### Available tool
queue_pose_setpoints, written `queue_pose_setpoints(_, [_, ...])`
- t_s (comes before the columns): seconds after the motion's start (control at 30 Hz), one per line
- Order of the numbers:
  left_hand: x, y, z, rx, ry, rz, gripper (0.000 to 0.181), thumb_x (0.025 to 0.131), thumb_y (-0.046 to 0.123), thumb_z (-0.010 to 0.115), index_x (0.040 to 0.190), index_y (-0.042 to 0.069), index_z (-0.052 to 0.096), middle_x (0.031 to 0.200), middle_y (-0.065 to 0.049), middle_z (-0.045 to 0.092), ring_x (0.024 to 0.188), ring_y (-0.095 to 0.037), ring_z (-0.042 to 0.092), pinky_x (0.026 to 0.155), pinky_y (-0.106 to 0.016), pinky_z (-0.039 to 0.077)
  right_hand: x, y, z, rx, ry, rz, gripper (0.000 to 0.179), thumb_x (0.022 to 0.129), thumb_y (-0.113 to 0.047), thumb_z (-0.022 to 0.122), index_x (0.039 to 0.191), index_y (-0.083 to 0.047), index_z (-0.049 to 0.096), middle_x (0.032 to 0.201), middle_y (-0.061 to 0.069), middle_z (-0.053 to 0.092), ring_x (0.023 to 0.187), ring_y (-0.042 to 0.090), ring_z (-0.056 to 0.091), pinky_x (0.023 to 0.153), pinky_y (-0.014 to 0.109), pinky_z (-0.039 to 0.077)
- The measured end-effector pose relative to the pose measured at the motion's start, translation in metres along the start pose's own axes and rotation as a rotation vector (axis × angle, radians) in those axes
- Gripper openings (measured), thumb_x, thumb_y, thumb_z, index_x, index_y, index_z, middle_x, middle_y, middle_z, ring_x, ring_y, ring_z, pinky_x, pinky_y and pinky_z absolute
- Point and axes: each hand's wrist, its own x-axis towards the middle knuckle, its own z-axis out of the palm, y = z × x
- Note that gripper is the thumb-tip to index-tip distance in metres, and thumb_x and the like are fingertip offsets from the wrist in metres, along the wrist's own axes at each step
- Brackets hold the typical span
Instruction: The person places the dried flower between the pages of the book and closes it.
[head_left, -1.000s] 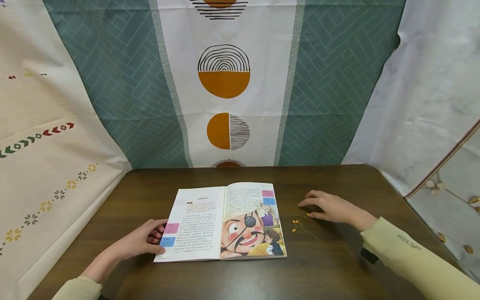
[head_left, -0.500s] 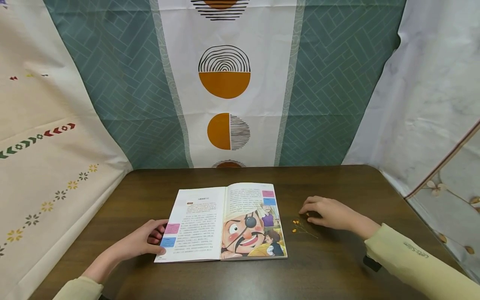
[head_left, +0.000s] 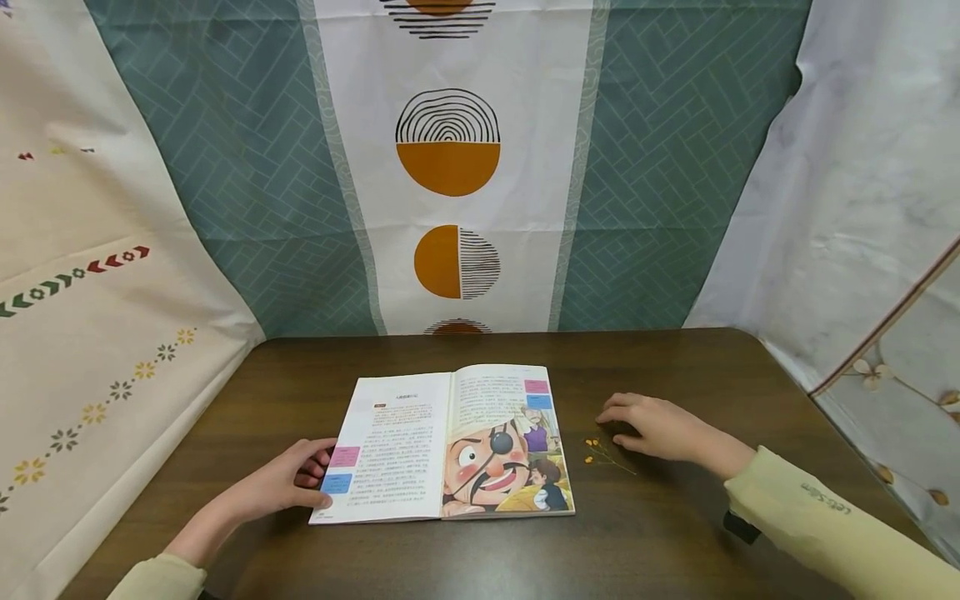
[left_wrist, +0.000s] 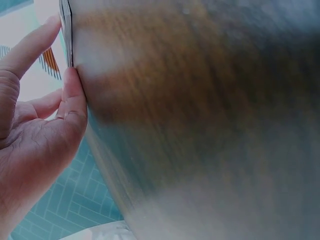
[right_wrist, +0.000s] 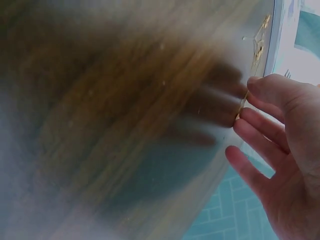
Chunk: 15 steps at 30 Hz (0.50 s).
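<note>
An open picture book (head_left: pixel 397 450) lies flat on the table, a one-eyed pirate printed on its right page. My left hand (head_left: pixel 277 479) holds the book's lower left edge, its thumb on the page and its fingers bent at the side. In the left wrist view, the left hand (left_wrist: pixel 45 115) has thumb and fingertips at the book's edge (left_wrist: pixel 67 35). Right of the book lies a thin sprig of small yellow flowers (head_left: pixel 600 452). My right hand (head_left: pixel 663 425) rests beside it, fingers loosely bent. The right wrist view shows the right hand's (right_wrist: pixel 280 130) thumb and fingertips close around the sprig (right_wrist: pixel 257 52).
The dark wooden table (head_left: pixel 495 567) extends around the book. At its far edge hangs a green and white patterned cloth (head_left: pixel 645 208). A cream cloth (head_left: pixel 90 350) hangs on the left, and a marbled white one (head_left: pixel 847 208) on the right.
From one second ago, my right hand has moved slightly down, nearer the sprig, and its fingers have covered one of the flowers. The left hand and the book stay in place.
</note>
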Motion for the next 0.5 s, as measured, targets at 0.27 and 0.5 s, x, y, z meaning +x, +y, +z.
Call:
queue_pose_setpoints(0.27, [0.001,0.0,-0.001,0.0,0.0,0.0,0.084,0.08,0.016,0.082,0.141,-0.015,0.034,0.116,-0.017,0.045,0.096,-0.003,0.044,0.08,-0.017,0.049,0.004,0.012,0.002,-0.001,0.019,-0.01,0.027,0.088,-0.014,0.073,0.114,-0.009,0.072,0.119,0.008,0.068,0.107,0.026,0.068,0.088,0.043,0.056])
queue_pose_setpoints(0.5, [0.0,-0.002,0.0,-0.017,0.0,0.002,0.084,0.08,0.016,0.081,0.142,-0.015,0.034,0.116,-0.017,0.045,0.096,-0.003,0.044,0.08,-0.017,0.048,0.008,0.012,0.003,0.045,0.038,-0.005,0.027,0.088,-0.025,0.074,0.11,-0.011,0.073,0.116,0.006,0.07,0.103,0.024,0.069,0.086,0.043,0.057])
